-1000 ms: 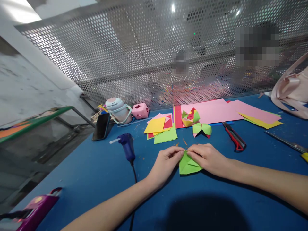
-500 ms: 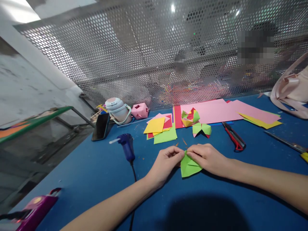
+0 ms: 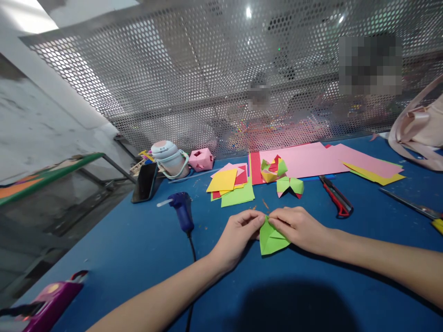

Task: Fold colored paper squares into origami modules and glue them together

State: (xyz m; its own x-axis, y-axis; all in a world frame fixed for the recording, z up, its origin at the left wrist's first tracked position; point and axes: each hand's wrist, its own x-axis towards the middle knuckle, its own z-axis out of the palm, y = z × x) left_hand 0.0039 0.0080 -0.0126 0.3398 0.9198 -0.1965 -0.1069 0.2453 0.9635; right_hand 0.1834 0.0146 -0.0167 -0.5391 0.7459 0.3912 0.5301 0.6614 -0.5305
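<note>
A green paper sheet (image 3: pixel 272 240), partly folded with creases across it, is held low over the blue table. My left hand (image 3: pixel 244 230) pinches its upper left corner between thumb and fingers. On the other side, my right hand (image 3: pixel 297 226) is closed on its upper right edge, thumb on top. The two sets of fingertips nearly meet at the top of the sheet, and the right hand hides part of it. Just beyond the hands lie a folded green and red paper piece (image 3: pixel 290 186) and a multicoloured folded paper form (image 3: pixel 273 168).
Left of my hands lies a blue glue gun (image 3: pixel 183 212) with its cord. Small coloured sheets (image 3: pixel 223 180), a pink paper ball (image 3: pixel 201 159), a cup (image 3: pixel 171 159) and a phone (image 3: pixel 145 182) stand behind. A red cutter (image 3: pixel 337 198) and scissors (image 3: pixel 411 203) lie right; a purple power strip (image 3: pixel 51 304) sits near left.
</note>
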